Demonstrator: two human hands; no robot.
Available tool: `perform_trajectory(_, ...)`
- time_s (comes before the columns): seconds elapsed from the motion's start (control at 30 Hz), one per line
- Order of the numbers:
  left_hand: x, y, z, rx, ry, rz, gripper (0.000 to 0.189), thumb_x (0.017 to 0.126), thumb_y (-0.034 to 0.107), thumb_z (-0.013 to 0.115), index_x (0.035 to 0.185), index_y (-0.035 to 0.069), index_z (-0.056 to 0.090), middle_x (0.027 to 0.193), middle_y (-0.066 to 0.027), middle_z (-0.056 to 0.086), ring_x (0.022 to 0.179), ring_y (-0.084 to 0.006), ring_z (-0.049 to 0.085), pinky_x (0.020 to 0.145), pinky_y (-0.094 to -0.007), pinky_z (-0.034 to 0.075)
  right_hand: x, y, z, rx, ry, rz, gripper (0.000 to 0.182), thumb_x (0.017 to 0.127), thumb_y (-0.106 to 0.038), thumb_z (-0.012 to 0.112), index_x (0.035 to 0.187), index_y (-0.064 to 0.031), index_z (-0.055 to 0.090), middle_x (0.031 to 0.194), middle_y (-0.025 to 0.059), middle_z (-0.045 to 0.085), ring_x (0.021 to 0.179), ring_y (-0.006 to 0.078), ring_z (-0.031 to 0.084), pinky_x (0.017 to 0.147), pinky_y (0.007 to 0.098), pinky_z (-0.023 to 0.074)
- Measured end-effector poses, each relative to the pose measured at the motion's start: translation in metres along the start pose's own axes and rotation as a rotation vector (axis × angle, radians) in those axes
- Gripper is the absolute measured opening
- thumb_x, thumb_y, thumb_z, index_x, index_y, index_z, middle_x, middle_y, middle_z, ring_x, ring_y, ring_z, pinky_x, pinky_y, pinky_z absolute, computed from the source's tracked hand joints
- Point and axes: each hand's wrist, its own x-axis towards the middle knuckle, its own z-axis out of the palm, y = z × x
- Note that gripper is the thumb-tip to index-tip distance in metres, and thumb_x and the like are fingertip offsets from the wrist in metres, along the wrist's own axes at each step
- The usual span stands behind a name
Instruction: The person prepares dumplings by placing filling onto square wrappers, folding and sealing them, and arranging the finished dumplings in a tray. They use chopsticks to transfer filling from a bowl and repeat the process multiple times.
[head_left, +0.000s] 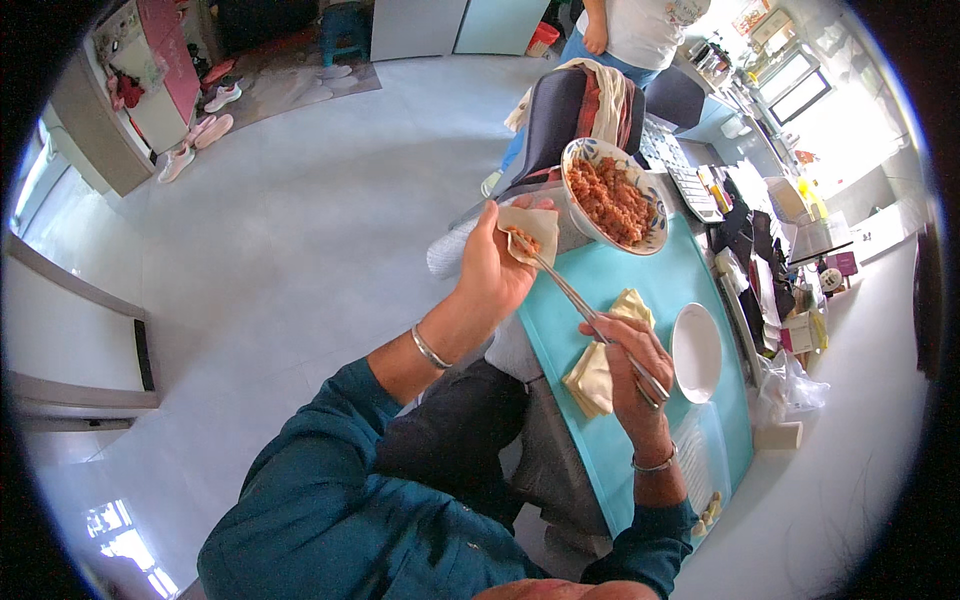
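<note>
A square dough wrapper (546, 229) lies across the palm and fingers of my left hand (491, 266). On the wrapper sits a small dab of meat filling (523, 240). My right hand (634, 367) grips a pair of metal chopsticks (574, 296), whose tips touch the filling. Just beyond the wrapper stands a patterned bowl (657, 234) heaped with reddish minced filling (609, 199). Stacked wrappers (590, 382) rest on the turquoise mat (551, 330), partly covered by my right hand. A white oval dish (696, 352) sits to the right of that hand.
A clear ridged tray (701, 446) holds several small folded dumplings (707, 514) near the mat's lower right corner. Clutter and a plastic bag (787, 382) line the wall side. Behind the bowl is a dark chair (551, 120) draped with cloths; another person (637, 34) stands beyond it.
</note>
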Motion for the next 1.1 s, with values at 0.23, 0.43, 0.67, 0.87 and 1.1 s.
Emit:
perform_trajectory(0.23, -0.062, -0.003, -0.001, -0.01, -0.031, -0.193, 0.053, 0.106, 0.041, 0.027, 0.133, -0.003, 0.038, 0.137, -0.0259, 0.048, 0.129, -0.039, 0.047, 0.108, -0.0512, 0.041, -0.04, -0.027, -0.01, -0.145, -0.05, -0.019, 0.026, 0.084, -0.001, 0.068, 0.11, -0.0002, 0.066, 0.106, 0.0161, 0.069, 0.093, 0.0287, 0.068, 0.082, 0.0375, 0.0542)
perform_trajectory(0.43, -0.094, -0.008, 0.003, 0.01, -0.049, -0.26, 0.049, 0.107, 0.037, 0.029, 0.131, -0.004, 0.039, 0.136, -0.0264, 0.048, 0.129, -0.0387, 0.048, 0.108, -0.0497, 0.043, -0.073, -0.065, -0.021, -0.296, -0.243, -0.233, 0.039, 0.074, -0.003, 0.076, 0.112, -0.0026, 0.066, 0.114, 0.0156, 0.064, 0.099, 0.0301, 0.066, 0.079, 0.0418, 0.0537)
perform_trajectory(0.67, -0.114, -0.012, -0.003, -0.025, -0.017, -0.291, 0.045, 0.107, 0.032, 0.027, 0.131, -0.005, 0.038, 0.135, -0.0269, 0.048, 0.128, -0.0396, 0.048, 0.108, -0.0489, 0.044, -0.102, -0.08, -0.033, -0.057, -0.047, 0.012, 0.024, 0.085, -0.003, 0.067, 0.109, -0.0009, 0.067, 0.107, 0.0176, 0.067, 0.094, 0.0311, 0.069, 0.083, 0.0415, 0.0547)
perform_trajectory(0.87, -0.13, -0.012, 0.001, -0.017, -0.067, -0.312, 0.044, 0.107, 0.031, 0.028, 0.132, -0.005, 0.038, 0.135, -0.0266, 0.048, 0.128, -0.0392, 0.048, 0.108, -0.0483, 0.044, -0.108, -0.076, -0.02, 0.45, 0.256, 0.448, 0.021, 0.1, -0.008, 0.05, 0.111, 0.0035, 0.064, 0.106, 0.0204, 0.069, 0.094, 0.032, 0.07, 0.084, 0.0423, 0.0561)
perform_trajectory(1.1, -0.13, -0.018, -0.01, -0.047, -0.036, -0.376, 0.045, 0.106, 0.032, 0.032, 0.13, -0.004, 0.043, 0.134, -0.0238, 0.05, 0.128, -0.0381, 0.048, 0.107, -0.0498, 0.044, -0.07, -0.061, -0.061, 0.182, 0.616, 0.315, 0.029, 0.103, -0.019, 0.049, 0.111, 0.0054, 0.063, 0.101, 0.0179, 0.07, 0.085, 0.0248, 0.071, 0.082, 0.0364, 0.0575)
